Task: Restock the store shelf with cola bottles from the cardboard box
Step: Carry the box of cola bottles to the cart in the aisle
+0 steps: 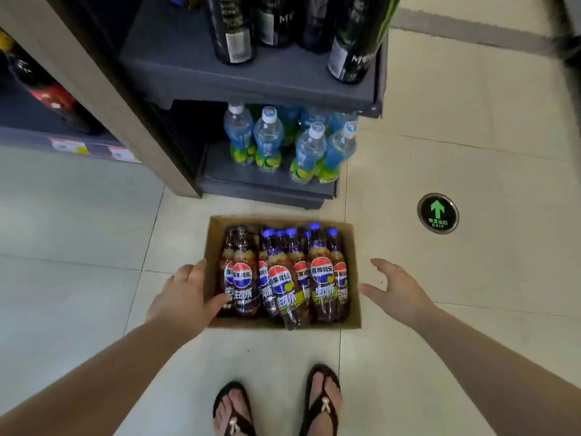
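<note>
An open cardboard box (354, 272) stands on the floor in front of the shelf, filled with several cola bottles (321, 275) lying with their caps pointing away from me. My left hand (185, 294) rests over the box's left wall, fingers spread, thumb touching the leftmost bottle. My right hand (397, 291) hovers open just right of the box, apart from it and holding nothing. The bottom shelf (267, 184) carries several blue drink bottles (309, 152) on its right side; its left part is dark and bare.
The shelf above (220, 80) holds dark bottles. A second shelf unit with red-labelled bottles (47, 96) stands at left. A round green exit marker (437, 213) is set in the tiled floor at right. My feet in sandals (276, 407) are just behind the box.
</note>
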Action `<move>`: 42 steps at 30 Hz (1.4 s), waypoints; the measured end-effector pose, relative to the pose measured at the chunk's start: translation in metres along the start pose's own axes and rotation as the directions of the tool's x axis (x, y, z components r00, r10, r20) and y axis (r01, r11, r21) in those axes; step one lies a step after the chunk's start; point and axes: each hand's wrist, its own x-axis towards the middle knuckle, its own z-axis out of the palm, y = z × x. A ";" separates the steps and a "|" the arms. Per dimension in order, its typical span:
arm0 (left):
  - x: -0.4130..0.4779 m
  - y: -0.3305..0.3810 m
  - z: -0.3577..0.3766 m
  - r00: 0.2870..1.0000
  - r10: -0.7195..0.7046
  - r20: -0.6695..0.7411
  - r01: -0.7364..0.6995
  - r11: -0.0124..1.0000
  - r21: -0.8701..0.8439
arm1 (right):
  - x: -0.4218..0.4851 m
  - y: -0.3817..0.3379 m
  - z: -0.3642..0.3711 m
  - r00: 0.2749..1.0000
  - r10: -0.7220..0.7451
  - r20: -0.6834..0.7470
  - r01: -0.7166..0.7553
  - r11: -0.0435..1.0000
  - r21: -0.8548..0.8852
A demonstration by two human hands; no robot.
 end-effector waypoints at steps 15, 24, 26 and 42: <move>0.148 -0.042 0.132 0.971 -0.227 -0.081 0.206 0.956 -0.209 | 0.159 0.079 0.114 0.989 0.143 -0.025 -0.135 0.972 0.190; 0.169 -0.044 0.145 0.921 -0.350 -0.168 0.229 0.839 -0.494 | 0.180 0.091 0.141 0.983 0.177 -0.055 -0.129 0.867 0.481; 0.172 -0.041 0.145 0.916 -0.381 -0.125 0.240 0.771 -0.590 | 0.182 0.090 0.146 0.979 0.194 -0.058 -0.130 0.819 0.559; 0.155 -0.042 0.151 0.871 -0.436 -0.227 0.240 0.780 -0.578 | 0.166 0.080 0.150 0.943 0.254 -0.216 -0.102 0.837 0.537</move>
